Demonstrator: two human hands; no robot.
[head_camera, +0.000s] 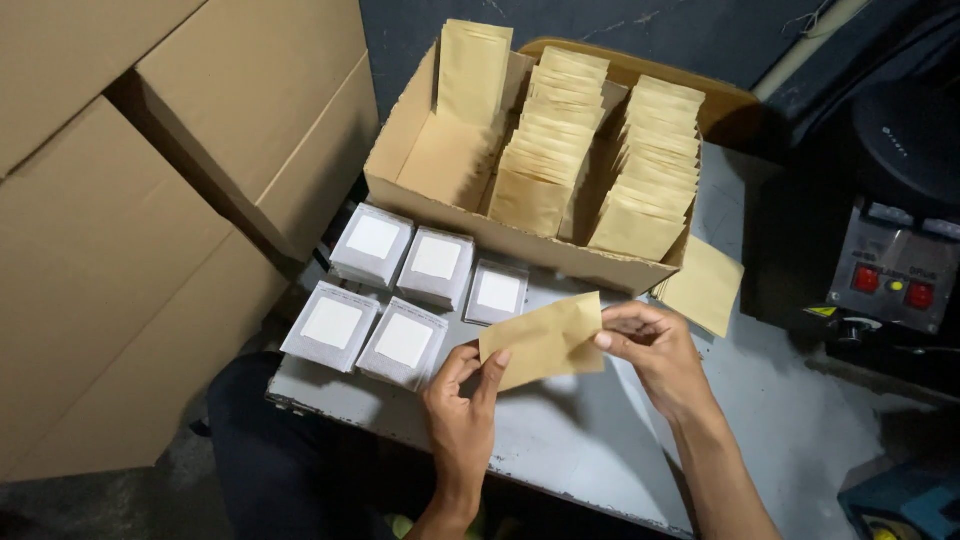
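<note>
Pouch (545, 340) tan; box (440, 160) brown; packets (405, 340) white, grey-edged; table (600, 430) grey; machine buttons (866, 279) red.

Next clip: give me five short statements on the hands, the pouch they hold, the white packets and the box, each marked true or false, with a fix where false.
1. Both hands hold one tan paper pouch. True: the left hand grips its lower left end, the right hand its right end.
2. The cardboard box is empty. False: it holds rows of upright tan pouches.
3. Six stacks of white packets lie on the table. False: five stacks show.
4. A loose tan pouch lies on the table right of the box. True.
5. The machine with red buttons is on the left. False: it stands at the right edge.
</note>
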